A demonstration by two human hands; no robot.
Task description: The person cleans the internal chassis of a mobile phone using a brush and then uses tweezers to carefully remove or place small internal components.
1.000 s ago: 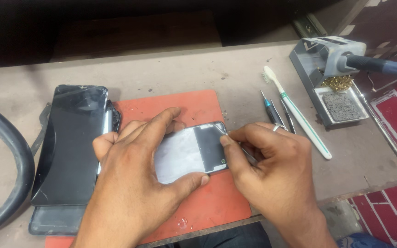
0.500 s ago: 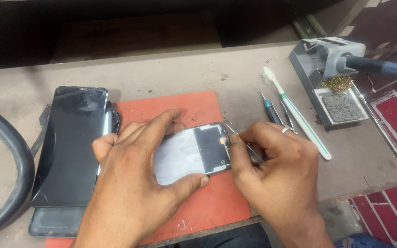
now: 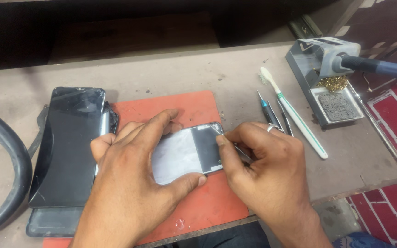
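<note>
- Left hand [image 3: 129, 183] spread, fingers and thumb clamping the phone [image 3: 187, 154] flat on the red mat [image 3: 198, 110] — keeps it from sliding.
- Right hand [image 3: 265, 170] pinches tweezers [image 3: 235, 148], tip at the phone's top edge.

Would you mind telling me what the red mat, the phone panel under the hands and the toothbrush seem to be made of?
Red mat: probably rubber or silicone; its surface is matte and scuffed, with rounded corners.
Phone panel: looks like thin metal or foil-backed glass; it has a dull grey sheen with a darker section at one end.
Toothbrush: plastic; smooth, glossy white handle with a green stripe.
</note>
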